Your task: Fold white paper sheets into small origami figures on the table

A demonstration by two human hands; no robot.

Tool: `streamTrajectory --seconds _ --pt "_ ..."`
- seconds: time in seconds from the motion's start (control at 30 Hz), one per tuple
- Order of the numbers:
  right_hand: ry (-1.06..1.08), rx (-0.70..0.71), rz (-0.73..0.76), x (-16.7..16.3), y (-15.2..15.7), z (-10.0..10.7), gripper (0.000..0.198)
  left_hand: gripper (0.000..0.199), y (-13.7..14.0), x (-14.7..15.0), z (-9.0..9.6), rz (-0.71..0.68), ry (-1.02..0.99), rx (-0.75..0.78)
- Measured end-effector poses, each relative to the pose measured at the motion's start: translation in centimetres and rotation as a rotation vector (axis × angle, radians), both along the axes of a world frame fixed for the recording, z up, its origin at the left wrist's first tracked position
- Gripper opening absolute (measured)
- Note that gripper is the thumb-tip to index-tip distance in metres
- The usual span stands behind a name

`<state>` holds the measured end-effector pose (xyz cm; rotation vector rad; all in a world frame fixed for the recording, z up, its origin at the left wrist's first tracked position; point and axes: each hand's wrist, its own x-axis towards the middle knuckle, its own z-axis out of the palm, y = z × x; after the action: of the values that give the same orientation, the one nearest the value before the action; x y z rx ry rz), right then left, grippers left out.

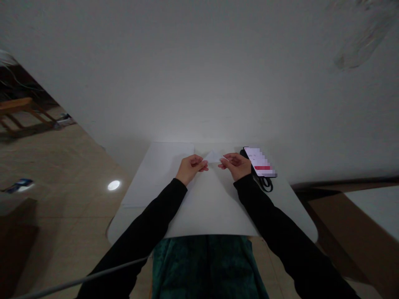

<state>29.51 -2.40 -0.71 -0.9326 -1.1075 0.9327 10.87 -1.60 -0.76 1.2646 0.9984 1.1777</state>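
Observation:
A small folded piece of white paper [213, 157], roughly triangular with its peak pointing away from me, is held up between both hands over the white table. My left hand [190, 167] pinches its left corner between thumb and fingers. At the opposite corner, my right hand [236, 165] grips it in the same way. Larger white sheets [156, 174] lie flat on the table beside and beneath my left forearm. Close to my right hand rests a phone [260, 162] with a lit, partly blurred screen.
The white table [215, 216] stands against a grey wall [199, 74]. A black cable [267, 184] lies coiled below the phone. On the right is a cardboard box [349, 224]; a wooden stool [25, 109] stands far left. A grey cord [93, 275] crosses the lower left.

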Motion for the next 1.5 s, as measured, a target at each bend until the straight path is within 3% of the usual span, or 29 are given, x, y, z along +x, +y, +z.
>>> streamTrajectory --seconds 0.2,0.37,0.53,0.73,0.87,1.0,1.1,1.27,1.37,1.5 --pt "0.019 0.035 0.011 -0.2 -0.3 0.2 0.026 0.027 -0.3 0.0 0.6 0.139 -0.008 0.022" --pt "0.040 0.027 -0.018 -0.4 -0.4 0.6 0.027 0.022 -0.6 0.6 1.2 0.223 -0.024 0.126" --pt "0.040 -0.062 0.082 -0.4 -0.3 0.2 0.042 0.027 -0.2 0.7 0.9 0.290 -0.161 0.184" --pt "-0.078 -0.262 0.235 -0.2 -0.2 -0.3 0.041 0.040 -0.5 0.6 0.5 0.212 -0.131 0.136" --pt "-0.141 -0.218 0.234 -0.2 -0.4 -0.2 0.041 0.039 -1.0 0.9 0.8 0.132 -0.122 0.125" --pt "-0.163 -0.150 0.191 -0.4 -0.4 -0.3 0.036 0.039 -1.1 1.5 0.6 0.136 -0.175 0.110" --pt "-0.126 -0.157 0.148 -0.7 -0.4 -0.5 0.035 0.043 -1.4 2.3 0.2 0.120 -0.187 0.065" --pt "-0.098 -0.159 0.145 -1.4 -0.8 -0.5 0.035 0.029 -2.2 3.5 -0.2 0.141 -0.076 0.032" --pt "-0.084 -0.177 0.147 -1.9 -0.9 -0.6 0.035 0.030 -2.4 3.5 -0.1 0.168 -0.101 0.079" --pt "-0.066 -0.205 0.200 -2.3 -0.9 -0.9 0.035 0.029 -2.2 3.3 -0.4 0.160 -0.146 0.022"
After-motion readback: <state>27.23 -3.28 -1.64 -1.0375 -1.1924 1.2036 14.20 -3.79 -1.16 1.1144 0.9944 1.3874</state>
